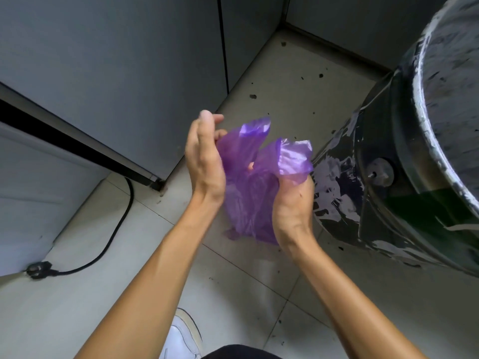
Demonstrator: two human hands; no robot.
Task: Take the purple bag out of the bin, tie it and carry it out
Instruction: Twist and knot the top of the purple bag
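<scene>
as hands (204, 156) (293, 200) grip, sheer crinkled purple bag (248, 195) hangs

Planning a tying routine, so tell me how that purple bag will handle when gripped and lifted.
The purple bag looks floppy: its thin film crumples and folds between the left hand and right hand. It is probably very light, since it hangs slack with no bulge showing. Its glossy flaps may slip from a loose pinch.
</scene>
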